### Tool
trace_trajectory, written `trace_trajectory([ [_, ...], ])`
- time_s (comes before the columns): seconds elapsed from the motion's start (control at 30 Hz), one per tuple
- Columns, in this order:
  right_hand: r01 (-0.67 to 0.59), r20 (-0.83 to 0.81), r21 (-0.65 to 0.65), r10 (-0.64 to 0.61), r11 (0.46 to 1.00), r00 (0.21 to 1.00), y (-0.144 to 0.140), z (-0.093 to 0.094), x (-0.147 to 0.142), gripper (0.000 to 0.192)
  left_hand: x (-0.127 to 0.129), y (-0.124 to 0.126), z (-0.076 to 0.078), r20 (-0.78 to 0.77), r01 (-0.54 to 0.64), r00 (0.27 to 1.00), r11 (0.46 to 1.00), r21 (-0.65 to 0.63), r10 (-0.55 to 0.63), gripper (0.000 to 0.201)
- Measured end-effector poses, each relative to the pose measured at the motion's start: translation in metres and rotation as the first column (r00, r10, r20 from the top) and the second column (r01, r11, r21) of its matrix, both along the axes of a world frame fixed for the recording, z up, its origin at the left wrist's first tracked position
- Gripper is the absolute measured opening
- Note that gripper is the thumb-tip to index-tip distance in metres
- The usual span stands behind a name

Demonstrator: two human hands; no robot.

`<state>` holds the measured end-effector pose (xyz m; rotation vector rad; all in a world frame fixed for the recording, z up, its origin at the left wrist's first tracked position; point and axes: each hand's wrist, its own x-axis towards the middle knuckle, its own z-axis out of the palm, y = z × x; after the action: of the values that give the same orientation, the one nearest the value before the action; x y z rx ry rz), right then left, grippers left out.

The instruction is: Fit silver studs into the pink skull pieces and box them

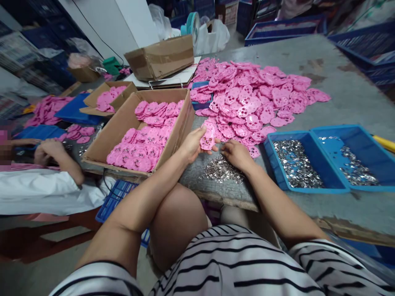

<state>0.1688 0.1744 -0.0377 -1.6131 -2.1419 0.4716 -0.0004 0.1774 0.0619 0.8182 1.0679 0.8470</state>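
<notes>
My left hand [193, 144] holds a flat pink plastic piece [207, 139] with holes, just above the grey table's [339, 78] near edge. My right hand [236, 155] rests palm down on a small heap of tiny silver metal parts [220, 170], fingers curled over them; whether it pinches one I cannot tell. A big pile of the same pink pieces [256, 98] spreads over the table behind both hands. Left of my left hand an open cardboard box [123, 123] holds rows of pink pieces fitted with metal parts.
Two blue trays [308, 133] with silver parts sit at right. Another person's hands [51, 152] work at left beside more pink pieces and a smaller box [92, 100]. A closed carton [160, 59] stands at the back. Blue crates line the room.
</notes>
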Motion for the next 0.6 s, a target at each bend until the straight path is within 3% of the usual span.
trace_trajectory([
  [0.13, -0.065, 0.221, -0.051, 0.075, 0.997, 0.973, -0.001, 0.010, -0.008, 0.019, 0.001, -0.001, -0.001, 0.020, -0.011, 1.000, 1.000, -0.015, 0.011, 0.027],
  [0.27, -0.064, 0.301, -0.038, 0.072, 0.997, 0.951, -0.001, 0.013, -0.010, 0.021, 0.001, -0.001, -0.003, 0.017, 0.012, 1.000, 1.000, -0.013, -0.012, 0.028],
  [0.43, -0.052, 0.306, -0.058, 0.068, 0.997, 0.950, -0.002, 0.014, -0.011, 0.019, 0.002, 0.000, -0.007, -0.037, 0.014, 0.999, 1.000, -0.020, -0.015, 0.026],
  [0.6, -0.056, 0.173, -0.074, 0.068, 0.996, 0.983, 0.003, 0.012, -0.003, 0.021, 0.002, 0.001, -0.011, -0.033, 0.017, 0.999, 0.999, -0.048, -0.019, 0.019],
])
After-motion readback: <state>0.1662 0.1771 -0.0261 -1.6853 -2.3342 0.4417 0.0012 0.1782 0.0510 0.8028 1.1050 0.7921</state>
